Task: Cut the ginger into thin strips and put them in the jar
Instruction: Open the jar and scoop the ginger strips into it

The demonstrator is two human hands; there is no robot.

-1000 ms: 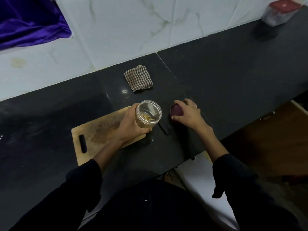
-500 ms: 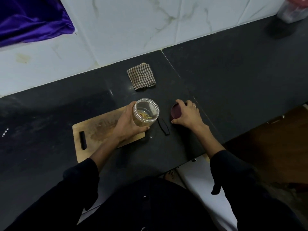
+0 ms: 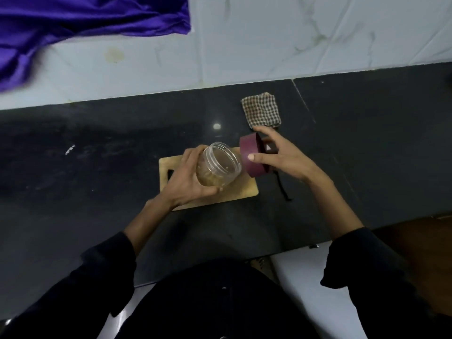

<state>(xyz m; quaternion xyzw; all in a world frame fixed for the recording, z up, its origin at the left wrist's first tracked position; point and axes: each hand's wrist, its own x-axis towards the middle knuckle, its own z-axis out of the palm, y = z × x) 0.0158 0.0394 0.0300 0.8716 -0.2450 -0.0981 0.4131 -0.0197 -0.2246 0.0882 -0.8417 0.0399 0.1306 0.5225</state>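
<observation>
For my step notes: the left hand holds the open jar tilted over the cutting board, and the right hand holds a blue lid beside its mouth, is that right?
Not quite: in the head view the lid is maroon, not blue. The rest stands: the left hand holds the open jar over the cutting board, the right hand the lid.

Left hand (image 3: 188,178) grips jar (image 3: 219,165); right hand (image 3: 285,159) holds lid (image 3: 249,155).

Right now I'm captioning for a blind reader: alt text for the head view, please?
A left hand holds a tilted clear jar of ginger strips over a wooden cutting board, while the right hand brings a maroon lid to its mouth.
</observation>
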